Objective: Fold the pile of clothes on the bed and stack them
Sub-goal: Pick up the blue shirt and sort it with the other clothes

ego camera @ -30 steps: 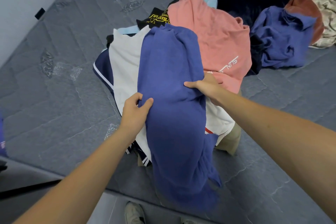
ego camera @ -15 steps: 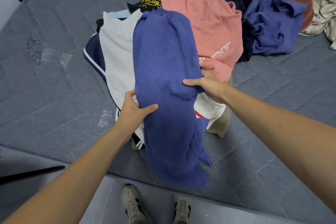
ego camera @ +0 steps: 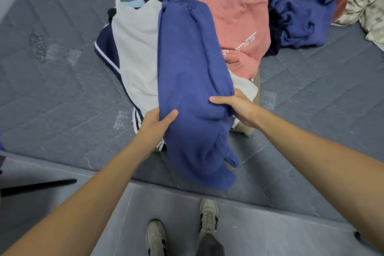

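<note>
Both hands, left hand (ego camera: 154,124) and right hand (ego camera: 239,106), are gripping the blue garment (ego camera: 191,81), now dragging it off the pile (ego camera: 228,16) toward the bed (ego camera: 62,89) edge for folding.

Both arms reach forward; left hand (ego camera: 154,123) and right hand (ego camera: 239,106) grip with thumbs on top.

Single head-worn view, steeply downward (wide-angle) over bed (ego camera: 62,89)

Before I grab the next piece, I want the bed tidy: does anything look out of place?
The blue knit garment that both hands grip hangs its lower end over the grey mattress edge, above the floor.
</note>
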Motion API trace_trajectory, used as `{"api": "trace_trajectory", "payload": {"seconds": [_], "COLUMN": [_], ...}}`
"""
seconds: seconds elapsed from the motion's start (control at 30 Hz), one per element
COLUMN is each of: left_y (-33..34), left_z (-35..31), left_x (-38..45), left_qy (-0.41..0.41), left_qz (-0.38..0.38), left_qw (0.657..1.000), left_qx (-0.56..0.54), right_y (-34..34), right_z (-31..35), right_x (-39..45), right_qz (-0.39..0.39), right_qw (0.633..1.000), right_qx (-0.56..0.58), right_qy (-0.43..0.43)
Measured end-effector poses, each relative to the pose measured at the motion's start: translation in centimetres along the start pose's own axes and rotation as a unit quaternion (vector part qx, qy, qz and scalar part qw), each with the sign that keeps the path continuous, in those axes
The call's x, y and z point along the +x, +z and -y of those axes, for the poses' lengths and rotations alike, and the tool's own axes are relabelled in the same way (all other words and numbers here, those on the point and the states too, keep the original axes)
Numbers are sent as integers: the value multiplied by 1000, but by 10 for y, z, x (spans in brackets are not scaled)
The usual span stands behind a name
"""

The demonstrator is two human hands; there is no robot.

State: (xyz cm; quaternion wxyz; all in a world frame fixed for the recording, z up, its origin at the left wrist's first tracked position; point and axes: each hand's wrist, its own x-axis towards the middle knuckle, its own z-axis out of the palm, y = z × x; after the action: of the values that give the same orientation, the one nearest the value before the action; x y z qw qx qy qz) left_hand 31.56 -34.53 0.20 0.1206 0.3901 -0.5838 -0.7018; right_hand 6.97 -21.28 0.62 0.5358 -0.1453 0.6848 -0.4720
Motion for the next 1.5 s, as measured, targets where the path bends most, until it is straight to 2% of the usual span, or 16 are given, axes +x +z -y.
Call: {"api": "trace_trajectory", "payload": {"seconds": [0.1, 0.17, 0.27, 0.4, 0.53, 0.6, 0.7, 0.9, 1.07, 1.27, 1.4, 1.5], "left_y": [0, 0, 2, 1, -6, -6, -2, 6, 8, 21, 30, 36], "left_z": [0, 1, 5, 15, 22, 27, 34, 57, 58, 62, 71, 81], "left_x": [-10, -16, -25, -40, -56, -64, -76, -96, -116, -141, -155, -163], "left_qy": [-4, -25, -66, -74, -15, -5, -11, -27, 10, -57, -123, -150], "left_qz": [-21, 19, 97, 142, 108, 96, 85, 97, 41, 4, 46, 47], "left_qw": [999, 999, 992, 981, 989, 994, 996, 991, 999, 997, 991, 987], "left_qx": [-25, -17, 52, 109, 105, 51, -19, 84, 14, -54, -33, -29], "right_y": [6, 10, 19, 30, 43, 49, 62, 67, 65, 63, 63, 66], "right_z": [-3, -7, -14, -28, -41, -46, -55, -75, -91, -116, -134, -147], "right_x": [-15, -25, -37, -48, -61, -68, -78, -103, -124, -157, -181, -194], "right_qz": [-24, -19, -7, -31, -46, -45, -1, -63, -54, -19, 4, -6], "right_qw": [998, 999, 1000, 998, 998, 999, 998, 998, 998, 999, 999, 998], "right_qx": [48, 44, -2, 54, 47, 9, -47, -20, -21, -12, 19, 30], "right_qy": [-11, -17, -8, -16, -14, 6, 35, -21, -11, 45, 50, 46]}}
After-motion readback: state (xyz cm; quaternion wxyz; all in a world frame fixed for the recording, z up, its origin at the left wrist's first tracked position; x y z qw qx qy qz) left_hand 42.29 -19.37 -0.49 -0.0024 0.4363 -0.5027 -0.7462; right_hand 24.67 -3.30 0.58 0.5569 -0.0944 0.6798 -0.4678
